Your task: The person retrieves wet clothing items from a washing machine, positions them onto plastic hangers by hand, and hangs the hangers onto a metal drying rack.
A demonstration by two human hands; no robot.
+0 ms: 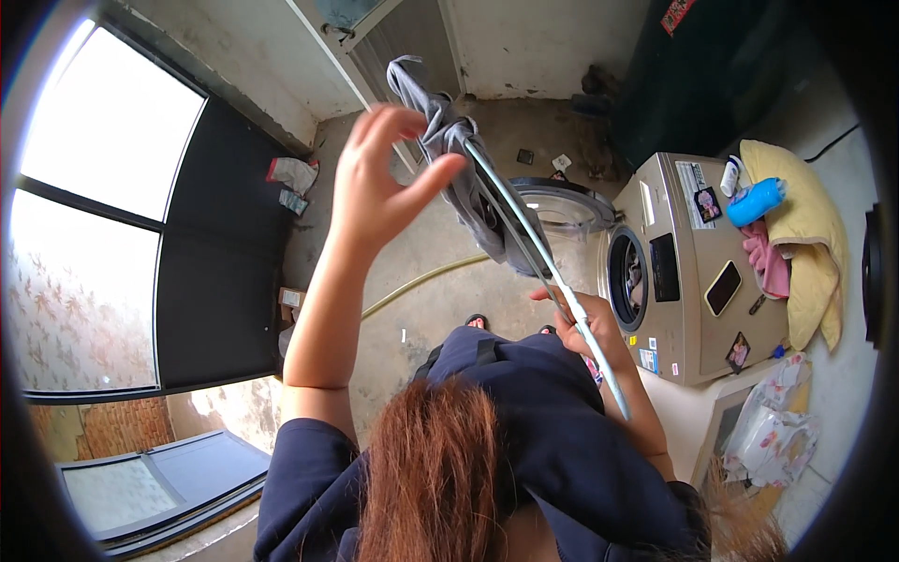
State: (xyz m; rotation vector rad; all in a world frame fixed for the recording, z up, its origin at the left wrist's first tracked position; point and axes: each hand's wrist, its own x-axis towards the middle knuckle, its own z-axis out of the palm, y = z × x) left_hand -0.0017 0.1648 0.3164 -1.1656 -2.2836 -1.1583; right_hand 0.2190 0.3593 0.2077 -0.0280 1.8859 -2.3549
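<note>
A grey garment point(449, 133) hangs bunched over the far end of a pale blue rod point(523, 211), apparently a clothes hanger seen nearly edge-on. My right hand point(593, 319) is closed around the rod near its middle, with the index finger stretched out. The near end slants down past my right forearm. My left hand point(379, 179) is raised beside the garment, slightly blurred, its fingers curved and thumb apart. Whether its fingertips touch the cloth is hard to tell. Lower parts of the garment droop below the rod.
At right stands a front-loading washing machine point(692, 281), its round door point(562, 204) swung out and laundry inside. On top lie a phone point(723, 288), a blue bottle point(755, 201), pink rubber gloves point(765, 260) and yellow cloth point(808, 232). A hose point(428, 272) crosses the concrete floor.
</note>
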